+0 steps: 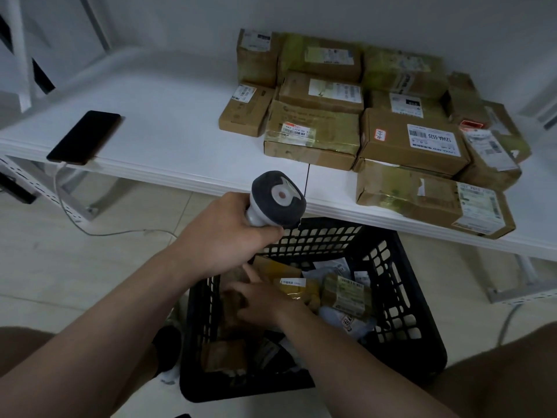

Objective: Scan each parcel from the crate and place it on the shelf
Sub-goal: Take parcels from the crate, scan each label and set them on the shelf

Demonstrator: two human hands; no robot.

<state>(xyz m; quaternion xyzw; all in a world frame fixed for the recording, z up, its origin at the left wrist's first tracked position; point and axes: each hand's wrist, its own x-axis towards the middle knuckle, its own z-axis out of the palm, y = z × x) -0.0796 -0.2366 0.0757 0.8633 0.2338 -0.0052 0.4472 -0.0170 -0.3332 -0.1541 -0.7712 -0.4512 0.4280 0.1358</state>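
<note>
Right hand [265, 300]: low inside the crate, fingers laid leftward across a brown cardboard parcel [232, 300]. We cannot tell whether they curl under its edge.
Black plastic lattice crate [401, 297]: on the floor in front of the shelf, holding a loose heap of parcels, among them a yellow-taped parcel with a green label [346, 294].
Left hand [223, 236]: wrapped round the handle of a grey-and-white handheld scanner [278, 199], held above the crate's far rim.
Step, as we judge it: picking the next parcel. We would get a firm hold on one box alone, lift it clear of the heap, turn its label up and bring the scanner window square to the barcode.
White flat shelf [180, 140]: carries stacked brown cardboard parcels [413, 140] at the right. A black phone [84, 137] lies well apart at the left edge.
Hidden: the chosen parcel's label, the scanner's window and the crate's bottom layers. Label print is too small to read.
</note>
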